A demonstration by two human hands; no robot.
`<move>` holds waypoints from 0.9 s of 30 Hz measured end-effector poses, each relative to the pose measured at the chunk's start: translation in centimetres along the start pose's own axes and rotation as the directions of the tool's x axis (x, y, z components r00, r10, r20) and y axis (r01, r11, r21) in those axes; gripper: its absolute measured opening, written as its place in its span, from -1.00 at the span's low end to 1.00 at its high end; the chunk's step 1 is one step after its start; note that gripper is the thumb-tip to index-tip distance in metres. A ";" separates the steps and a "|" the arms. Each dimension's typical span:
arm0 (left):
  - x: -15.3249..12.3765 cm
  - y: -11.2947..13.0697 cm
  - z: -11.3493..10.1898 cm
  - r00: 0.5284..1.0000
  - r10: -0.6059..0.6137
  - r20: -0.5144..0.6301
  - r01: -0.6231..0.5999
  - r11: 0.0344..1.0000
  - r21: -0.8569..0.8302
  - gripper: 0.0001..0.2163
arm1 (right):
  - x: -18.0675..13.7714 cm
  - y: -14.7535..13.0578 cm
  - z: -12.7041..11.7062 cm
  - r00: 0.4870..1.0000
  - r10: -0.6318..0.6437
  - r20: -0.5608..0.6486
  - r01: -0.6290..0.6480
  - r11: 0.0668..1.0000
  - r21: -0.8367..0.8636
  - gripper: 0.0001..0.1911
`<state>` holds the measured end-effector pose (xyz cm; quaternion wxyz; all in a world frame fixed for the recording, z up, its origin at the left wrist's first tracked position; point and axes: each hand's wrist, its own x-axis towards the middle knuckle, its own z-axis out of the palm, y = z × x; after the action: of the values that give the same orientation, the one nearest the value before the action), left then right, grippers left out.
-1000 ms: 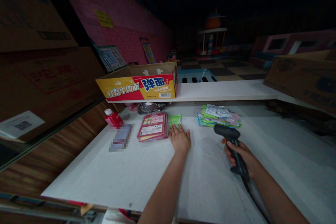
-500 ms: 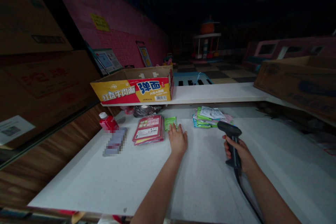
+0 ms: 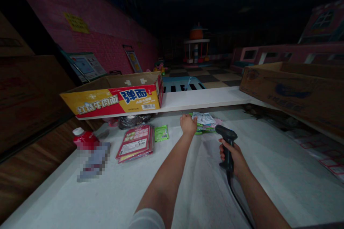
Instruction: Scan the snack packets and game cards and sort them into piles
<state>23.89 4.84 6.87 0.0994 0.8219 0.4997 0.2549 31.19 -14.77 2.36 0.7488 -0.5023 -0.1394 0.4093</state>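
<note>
My right hand [image 3: 234, 157] is wrapped around the handle of a dark barcode scanner [image 3: 228, 146], whose head points up and to the left over the table. Its black cable trails down past my wrist. At the left edge of a loose pile of small flat packets [image 3: 204, 118], silver, green and pink, my left hand [image 3: 188, 124] has its fingers curled, with the thumb against the packets. The fingertips are partly hidden. A single green packet [image 3: 161, 133] lies flat to the left of that hand, beside a stack of red flat packages [image 3: 136, 142].
On the left stand a red bottle with a white cap [image 3: 85, 139] and a blurred-out flat item [image 3: 94, 161]. A raised white shelf [image 3: 199, 98] crosses the back, bearing a yellow-red noodle carton [image 3: 115, 98] and a brown cardboard box [image 3: 290, 86]. A black bag [image 3: 133, 121] sits beneath the shelf.
My left hand has left the single green packet and moved right to the packet pile, its fingers now curled. My right hand still holds the scanner. The view has turned right.
</note>
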 end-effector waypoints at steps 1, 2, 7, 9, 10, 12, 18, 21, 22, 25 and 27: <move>0.2 0.4 0.1 0.998 -0.055 -0.007 0.055 0.998 0.023 -0.61 | 0.0 0.0 0.1 1.000 0.001 0.004 -0.001 1.000 0.002 -0.53; 0.4 0.8 0.3 0.994 -0.105 -0.012 0.106 0.994 0.036 -0.57 | 0.0 0.0 0.1 1.000 0.003 0.006 -0.003 1.000 0.004 -0.53; 0.6 1.1 0.9 0.969 -0.245 0.023 0.245 0.970 0.004 -0.58 | -0.1 -0.2 0.4 1.000 0.003 -0.014 -0.002 1.000 0.006 -0.54; 0.7 0.9 0.8 0.966 -0.255 0.050 0.256 0.966 -0.021 -0.63 | -0.2 -0.2 0.4 1.000 0.001 -0.012 -0.001 1.000 0.004 -0.54; 0.8 0.8 0.7 0.966 -0.252 0.059 0.255 0.967 -0.031 -0.65 | -0.2 -0.2 0.4 1.000 0.001 -0.012 -0.001 1.000 0.003 -0.53; 0.9 0.5 0.4 0.967 -0.244 0.076 0.248 0.967 -0.048 -0.68 | -0.2 -0.2 0.4 1.000 0.003 -0.012 -0.003 1.000 0.002 -0.51; 0.7 -0.7 -1.0 0.982 -0.165 0.097 0.184 0.953 -0.240 -0.77 | -0.4 -0.3 0.5 1.000 0.008 0.015 -0.008 1.000 -0.006 -0.53; -0.5 -2.5 -1.2 0.982 -0.149 0.118 0.190 0.824 -0.534 -0.76 | -0.6 -0.2 0.6 1.000 0.000 0.025 0.000 1.000 -0.007 -0.54; -1.1 -3.3 -1.2 0.978 -0.156 0.139 0.208 0.737 -0.643 -0.76 | -0.6 -0.2 0.5 1.000 -0.004 0.031 0.004 1.000 -0.007 -0.54; -3.6 -6.3 -0.5 0.962 -0.176 0.209 0.263 0.392 -0.881 -0.73 | -0.6 0.0 0.4 0.997 -0.010 0.070 0.011 1.000 -0.015 -0.56; -5.3 -8.2 0.1 0.960 -0.188 0.209 0.255 0.263 -0.931 -0.63 | -0.6 0.1 0.3 0.994 -0.004 0.112 0.006 1.000 -0.016 -0.57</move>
<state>15.61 4.14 1.67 0.6140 0.5316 0.3581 0.4607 30.58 -15.00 2.48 0.7367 -0.4844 -0.1856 0.4338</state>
